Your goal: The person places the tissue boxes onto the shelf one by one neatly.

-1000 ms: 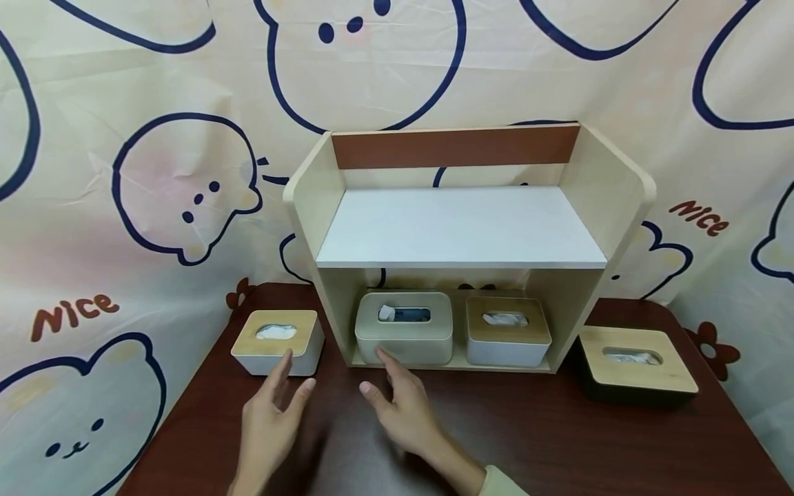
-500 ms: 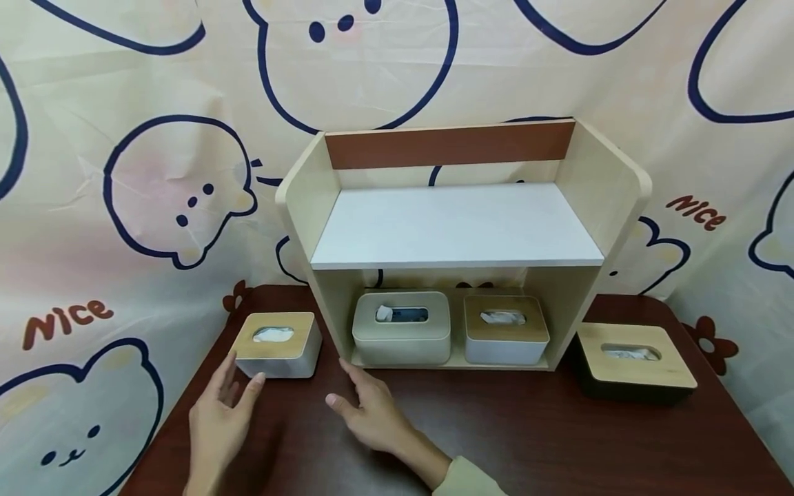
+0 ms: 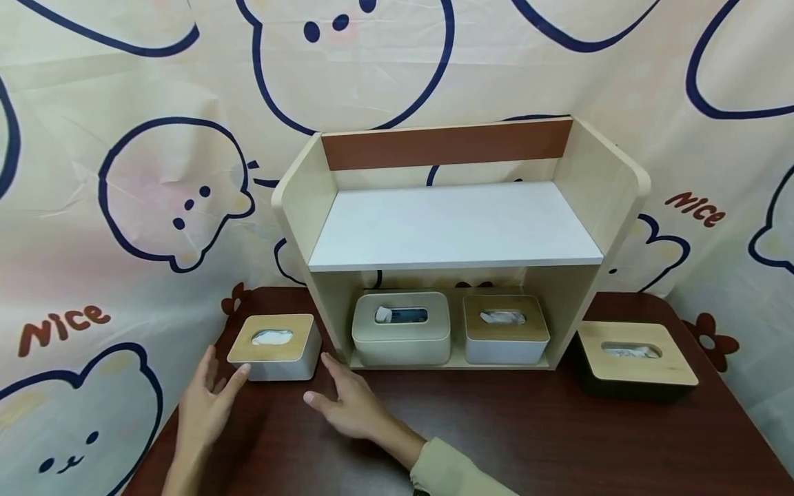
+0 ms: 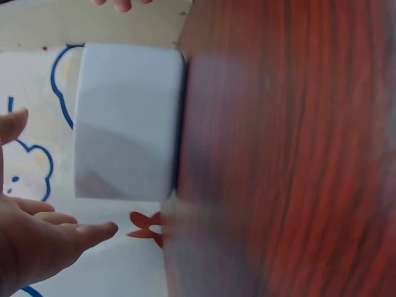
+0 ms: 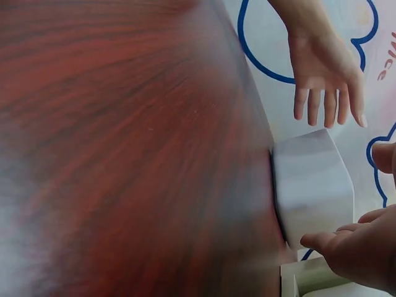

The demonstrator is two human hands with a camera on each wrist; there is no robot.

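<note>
On the table's left side sits a tissue box (image 3: 270,348) with a light wood lid and pale grey sides, a white tissue showing in its oval slot. My left hand (image 3: 205,399) is at its left front corner, fingers extended. By the right front corner is my right hand (image 3: 353,403), its fingers straight and thumb spread. In the left wrist view the box's plain side (image 4: 130,120) stands apart from the fingers of the left hand (image 4: 55,238). The right wrist view has the box (image 5: 312,185) between the left hand (image 5: 325,74) and right hand (image 5: 359,247).
A two-level shelf (image 3: 455,227) stands at the back of the dark wood table (image 3: 496,427). Its lower level holds a grey-green tissue box (image 3: 402,341) and a brown-lidded one (image 3: 505,344). A black tissue box (image 3: 639,365) with a wooden lid sits at right. A patterned cloth hangs behind.
Both hands have moved left, from in front of the shelf to either side of the light-lidded tissue box. The head view has shifted slightly. The boxes stay in place.
</note>
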